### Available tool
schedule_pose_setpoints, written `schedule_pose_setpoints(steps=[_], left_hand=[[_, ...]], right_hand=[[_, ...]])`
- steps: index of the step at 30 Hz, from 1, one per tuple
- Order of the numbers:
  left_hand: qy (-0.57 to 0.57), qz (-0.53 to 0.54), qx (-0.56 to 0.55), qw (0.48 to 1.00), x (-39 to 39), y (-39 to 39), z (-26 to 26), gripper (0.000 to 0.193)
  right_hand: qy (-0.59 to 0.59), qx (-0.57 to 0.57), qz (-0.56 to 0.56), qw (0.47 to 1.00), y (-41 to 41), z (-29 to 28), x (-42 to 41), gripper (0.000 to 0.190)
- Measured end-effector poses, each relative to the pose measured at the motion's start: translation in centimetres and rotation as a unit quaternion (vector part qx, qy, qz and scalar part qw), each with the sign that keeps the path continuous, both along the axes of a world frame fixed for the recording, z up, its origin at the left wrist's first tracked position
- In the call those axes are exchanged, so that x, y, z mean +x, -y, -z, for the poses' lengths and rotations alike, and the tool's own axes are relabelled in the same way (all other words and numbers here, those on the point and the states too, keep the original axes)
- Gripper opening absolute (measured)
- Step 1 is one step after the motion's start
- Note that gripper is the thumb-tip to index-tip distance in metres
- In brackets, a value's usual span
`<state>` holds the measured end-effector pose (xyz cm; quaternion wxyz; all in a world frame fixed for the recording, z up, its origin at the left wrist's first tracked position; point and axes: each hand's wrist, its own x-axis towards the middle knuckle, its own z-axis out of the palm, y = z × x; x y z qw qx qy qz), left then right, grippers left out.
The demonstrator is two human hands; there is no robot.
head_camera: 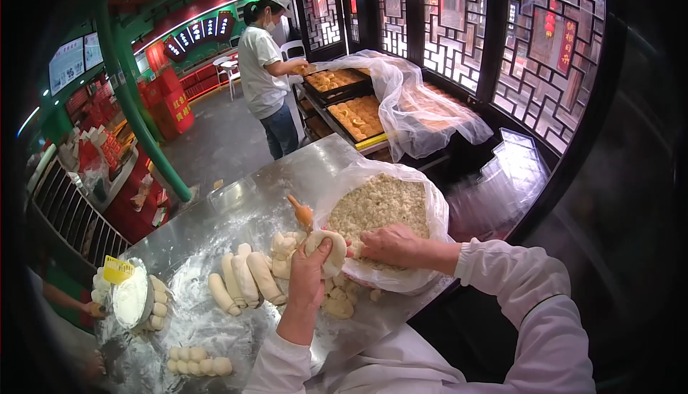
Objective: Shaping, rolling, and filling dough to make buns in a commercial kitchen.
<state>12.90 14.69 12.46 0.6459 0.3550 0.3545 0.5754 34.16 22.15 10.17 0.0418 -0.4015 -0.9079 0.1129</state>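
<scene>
My left hand (310, 275) holds up a flat round of dough (333, 249), with the thumb laid across its face. To the right, a large bowl lined with clear plastic (442, 216) is filled with a pale, crumbly filling (381, 197). My right hand (395, 246) reaches into the near side of the filling; its fingertips are partly hidden there, so I cannot tell how much they grip. Just beyond the dough round lies a wooden rolling pin (301, 212), its near end hidden. Small dough pieces (339, 297) sit between my left wrist and the bowl.
Several dough rolls (248, 278) lie left of my left hand on the floured steel table (322, 160). Farther left stand a flour bowl (130, 300) with a yellow scoop (117, 269) and rows of dough balls (199, 362). A co-worker (266, 71) stands by trays of pastries (355, 117); another person's hand (95, 309) shows at left.
</scene>
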Motion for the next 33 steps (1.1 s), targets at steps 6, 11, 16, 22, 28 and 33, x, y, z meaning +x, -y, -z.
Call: schedule_pose_setpoints(steps=[6, 11, 16, 22, 28, 33], left_hand=[[0.007, -0.008, -0.024, 1.000, 2.9, -4.2, 1.2, 0.045], [0.024, 0.010, -0.037, 0.999, 5.0, -4.9, 2.1, 0.048], [-0.154, -0.026, 0.057, 0.986, 6.9, -5.1, 2.7, 0.040], [-0.027, -0.038, 0.025, 0.999, 6.5, -5.1, 2.6, 0.026], [0.030, -0.062, 0.012, 0.998, 5.8, -5.6, 3.4, 0.023], [0.080, -0.051, -0.052, 0.994, 5.8, -4.9, 2.8, 0.025]], right_hand=[[-0.223, -0.047, -0.031, 0.973, -0.7, -4.9, 2.4, 0.034], [-0.279, -0.026, -0.086, 0.956, -0.8, -4.6, 2.4, 0.042], [-0.280, 0.054, -0.085, 0.955, -1.2, -1.7, 1.9, 0.039], [-0.373, 0.085, -0.041, 0.923, -1.1, -1.2, 2.6, 0.031], [-0.325, 0.011, 0.000, 0.946, -2.1, -1.2, 5.2, 0.020], [-0.347, 0.046, -0.002, 0.937, -1.4, -2.1, 4.9, 0.022]])
